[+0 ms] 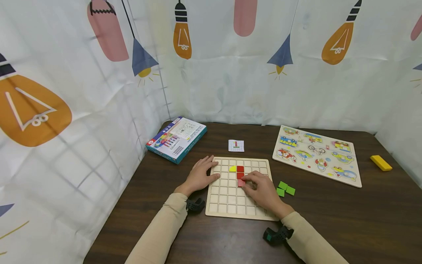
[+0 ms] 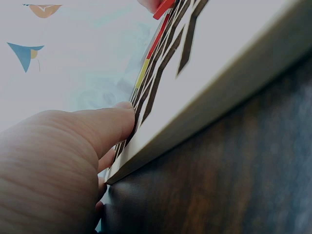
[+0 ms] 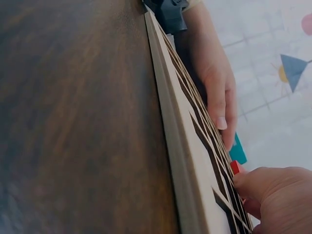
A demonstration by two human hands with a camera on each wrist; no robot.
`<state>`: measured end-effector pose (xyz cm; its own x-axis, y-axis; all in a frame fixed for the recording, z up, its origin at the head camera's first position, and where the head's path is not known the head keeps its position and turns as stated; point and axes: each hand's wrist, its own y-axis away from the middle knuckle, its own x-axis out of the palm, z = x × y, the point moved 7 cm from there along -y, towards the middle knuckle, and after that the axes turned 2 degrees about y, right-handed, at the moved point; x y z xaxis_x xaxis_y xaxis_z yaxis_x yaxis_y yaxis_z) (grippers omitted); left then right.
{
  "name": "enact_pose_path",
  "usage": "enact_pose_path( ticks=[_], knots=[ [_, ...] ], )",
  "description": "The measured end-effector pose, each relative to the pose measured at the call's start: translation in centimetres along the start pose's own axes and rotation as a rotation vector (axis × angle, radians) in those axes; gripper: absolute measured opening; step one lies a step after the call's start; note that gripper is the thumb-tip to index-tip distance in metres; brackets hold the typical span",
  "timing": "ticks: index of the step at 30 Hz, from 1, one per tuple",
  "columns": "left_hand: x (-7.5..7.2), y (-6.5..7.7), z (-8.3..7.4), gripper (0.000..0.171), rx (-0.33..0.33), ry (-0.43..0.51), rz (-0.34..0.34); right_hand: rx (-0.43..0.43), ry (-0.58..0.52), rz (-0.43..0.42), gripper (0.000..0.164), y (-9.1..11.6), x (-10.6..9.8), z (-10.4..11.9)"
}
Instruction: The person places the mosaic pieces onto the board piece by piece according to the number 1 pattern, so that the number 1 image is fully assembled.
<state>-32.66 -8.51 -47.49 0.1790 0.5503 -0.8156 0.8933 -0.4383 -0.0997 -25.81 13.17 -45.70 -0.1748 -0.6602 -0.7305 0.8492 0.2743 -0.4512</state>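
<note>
A pale wooden grid board (image 1: 217, 209) lies on the dark table. My left hand (image 1: 199, 176) rests on its upper left edge, fingers extended, with the thumb over the grid. Near the board's middle, my right hand (image 1: 262, 189) pinches a red square tile (image 1: 241, 183) between thumb and fingers; in the right wrist view this tile (image 3: 235, 167) stands up tilted from the grid. Two red tiles (image 1: 240, 169) sit in cells just above it, in one column. Left of the top one is a yellow piece (image 1: 232, 168) with a slanted side.
Three green square tiles (image 1: 290, 190) lie right of the board. Behind it is a small card (image 1: 236, 149) with a printed grid pattern. A boxed game (image 1: 189, 145) sits at back left, a vehicle picture puzzle (image 1: 316, 172) at back right, and a yellow block (image 1: 381, 162) farther right.
</note>
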Motion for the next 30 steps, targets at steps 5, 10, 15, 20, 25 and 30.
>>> enact_pose_path(
  ticks=[5, 10, 15, 20, 25, 30],
  knots=[
    [-0.11, 0.08, -0.13, 0.057, 0.000, 0.004, -0.001, 0.006, -0.009, 0.002, 0.020, -0.04, 0.03, -0.11],
    [-0.09, 0.15, -0.16, 0.057, -0.005, 0.001, 0.009, 0.051, -0.036, 0.040, 0.019, -0.12, 0.33, -0.53],
    [-0.14, 0.14, -0.19, 0.057, -0.004, 0.002, 0.005, 0.079, -0.039, 0.058, 0.019, -0.15, 0.41, -0.66],
    [-0.13, 0.10, -0.23, 0.056, -0.006, -0.001, 0.001, 0.068, -0.039, 0.053, 0.020, -0.15, 0.29, -0.56],
    [-0.13, 0.07, -0.23, 0.056, -0.008, 0.002, 0.002, 0.045, -0.034, 0.033, 0.021, -0.14, 0.16, -0.37],
    [-0.09, 0.11, -0.22, 0.056, -0.013, 0.000, 0.004, 0.048, -0.028, 0.046, 0.023, -0.07, 0.29, -0.54]
  ],
)
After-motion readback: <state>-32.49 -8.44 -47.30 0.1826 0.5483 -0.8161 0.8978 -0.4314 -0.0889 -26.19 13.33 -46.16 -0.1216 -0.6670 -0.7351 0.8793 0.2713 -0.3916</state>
